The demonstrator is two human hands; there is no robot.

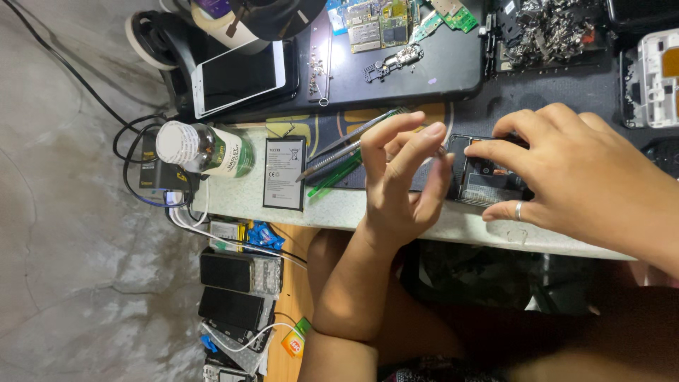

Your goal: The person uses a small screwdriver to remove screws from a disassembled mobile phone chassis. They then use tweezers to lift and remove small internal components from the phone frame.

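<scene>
Cluttered bench point(396, 216): my right hand point(580, 177), fingers spread, covers most of the opened phone point(477, 185); my left hand point(403, 187) pinches tweezers point(332, 157) just beside it.

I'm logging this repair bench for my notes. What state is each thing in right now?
Opened phone: back cover off, insides exposed, lying flat.
Left hand: grips the tweezers.
Tweezers: held, tip up off the bench.
Right hand: pressed on the opened phone.
Battery: out, lying flat.
Bottle: capped, on its side.
White phone: screen dark, face up.
Circuit boards: bare, loose on the mat.
</scene>
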